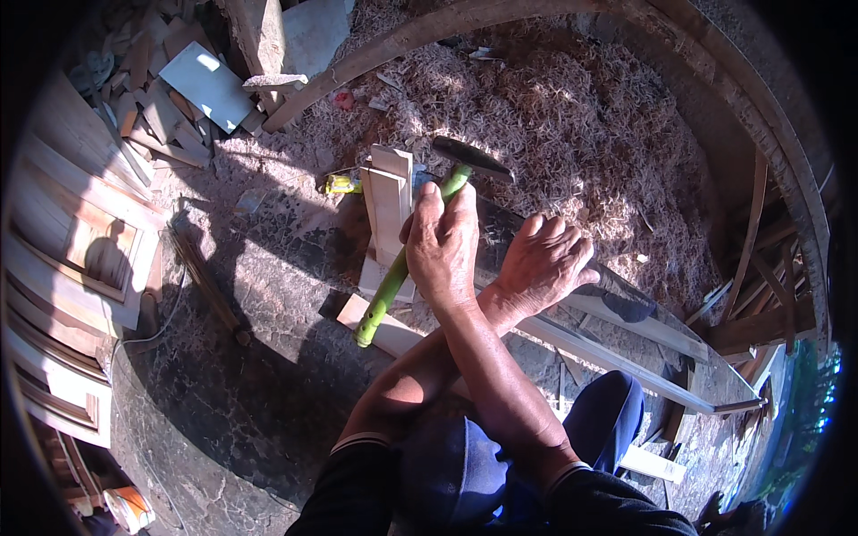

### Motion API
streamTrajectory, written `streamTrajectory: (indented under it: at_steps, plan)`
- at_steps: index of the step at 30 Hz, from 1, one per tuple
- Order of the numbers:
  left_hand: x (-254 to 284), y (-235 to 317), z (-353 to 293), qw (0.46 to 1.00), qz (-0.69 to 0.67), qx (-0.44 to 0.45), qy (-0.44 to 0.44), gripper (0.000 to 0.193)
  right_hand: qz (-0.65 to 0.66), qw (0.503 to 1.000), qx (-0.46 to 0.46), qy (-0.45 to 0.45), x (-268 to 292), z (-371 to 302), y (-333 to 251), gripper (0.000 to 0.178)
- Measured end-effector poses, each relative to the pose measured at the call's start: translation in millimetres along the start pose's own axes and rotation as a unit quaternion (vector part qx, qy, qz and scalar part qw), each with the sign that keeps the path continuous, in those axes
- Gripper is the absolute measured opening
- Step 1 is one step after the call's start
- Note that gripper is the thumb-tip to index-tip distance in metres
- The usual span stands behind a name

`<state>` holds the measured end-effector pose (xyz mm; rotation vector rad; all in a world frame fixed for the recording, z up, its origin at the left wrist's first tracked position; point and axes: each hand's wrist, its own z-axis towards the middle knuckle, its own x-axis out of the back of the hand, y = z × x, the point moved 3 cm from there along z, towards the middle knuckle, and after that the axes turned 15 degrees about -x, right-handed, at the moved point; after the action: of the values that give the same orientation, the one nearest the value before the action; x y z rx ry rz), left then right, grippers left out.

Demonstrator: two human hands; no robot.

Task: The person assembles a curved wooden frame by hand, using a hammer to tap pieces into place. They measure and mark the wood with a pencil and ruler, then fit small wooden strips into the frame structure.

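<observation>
My forearms cross, so my right hand (438, 243) is on the left and my left hand (543, 263) on the right. The right hand is closed round the green handle of a hammer (382, 302), just below its dark metal head, which points away from me. Beside that hand stands a pale wooden piece (387, 205) made of upright boards. My left hand rests over the long dark-topped timber, back upward and fingers curled; what they hold, if anything, is hidden. A pale board (386, 329) lies under the hammer's handle end.
Wood shavings (581, 116) heap up beyond my hands. A curved wooden strip (429, 36) arches round them. Carved wooden panels (98, 241) lean at the left, with offcuts (161, 116) behind. A stick (207, 281) and a cable (152, 338) lie on the dark floor.
</observation>
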<state>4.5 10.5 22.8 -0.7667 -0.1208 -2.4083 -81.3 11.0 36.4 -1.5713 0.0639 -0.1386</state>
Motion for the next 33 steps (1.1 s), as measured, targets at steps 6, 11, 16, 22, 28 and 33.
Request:
streamTrajectory:
  at_steps: [6, 11, 16, 22, 28, 33]
  plan:
    - [1.0, 0.2, -1.0, 1.000, -0.001, 0.004, -0.001, 0.043, -0.040, 0.999, 0.005, -0.026, -1.2, 1.9, 0.8, 0.024]
    - [2.2, 0.8, -1.4, 1.000, 0.003, 0.000, -0.011, 0.042, -0.091, 0.994, -0.011, -0.051, -4.9, 0.2, 0.4, 0.026]
    - [2.3, 0.6, -1.7, 1.000, 0.002, 0.002, -0.005, 0.041, -0.021, 1.000, -0.014, -0.012, -2.6, -1.8, -3.3, 0.026]
    - [3.0, 1.4, -2.7, 1.000, 0.016, -0.003, -0.004, 0.042, 0.014, 1.000, -0.007, 0.000, -0.6, -3.1, -3.3, 0.025]
    - [4.1, 1.4, -3.5, 1.000, 0.013, -0.009, 0.007, 0.041, -0.010, 1.000, 0.023, 0.009, -5.0, -1.6, -3.2, 0.025]
    - [2.7, 1.3, -3.7, 1.000, 0.001, 0.002, -0.010, 0.041, -0.102, 0.993, 0.039, -0.043, -6.5, -2.7, -6.7, 0.025]
